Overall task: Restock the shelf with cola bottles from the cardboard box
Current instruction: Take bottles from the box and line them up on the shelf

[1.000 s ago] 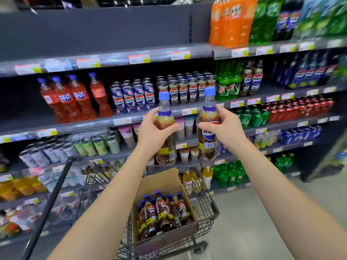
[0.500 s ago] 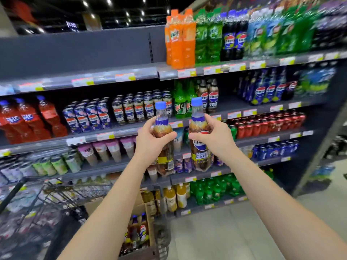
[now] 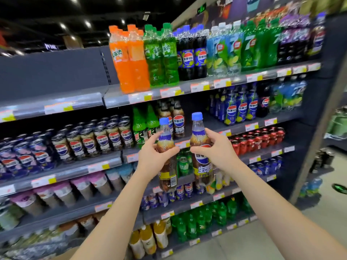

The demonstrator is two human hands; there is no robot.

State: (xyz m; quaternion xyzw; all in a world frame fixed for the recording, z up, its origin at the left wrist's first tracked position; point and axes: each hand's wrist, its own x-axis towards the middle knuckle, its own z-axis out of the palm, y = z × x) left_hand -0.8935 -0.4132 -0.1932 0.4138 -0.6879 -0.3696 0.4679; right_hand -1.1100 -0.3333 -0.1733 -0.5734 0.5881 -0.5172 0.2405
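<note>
My left hand [image 3: 153, 159] grips a brown cola bottle [image 3: 167, 171] with a blue cap and yellow label band, held upright. My right hand [image 3: 216, 152] grips a second cola bottle [image 3: 201, 166] of the same kind, also upright, just to the right of the first. Both bottles hover in front of the second shelf [image 3: 206, 136], where a few matching cola bottles [image 3: 177, 121] stand beside an open gap to their right. A corner of the cardboard box [image 3: 64, 255] shows at the bottom edge.
Green bottles [image 3: 142, 124] and cola cans [image 3: 105, 136] stand left of the gap; blue bottles [image 3: 238, 107] to its right. Red cans [image 3: 259, 139] fill the shelf below. Orange, green and dark bottles line the top shelf [image 3: 187, 89]. The aisle floor [image 3: 281, 239] opens at the lower right.
The view swung right and upward along the shelves; the cart and box slid out of sight at the lower left. Both hands kept the bottles and carried them toward the matching cola bottles.
</note>
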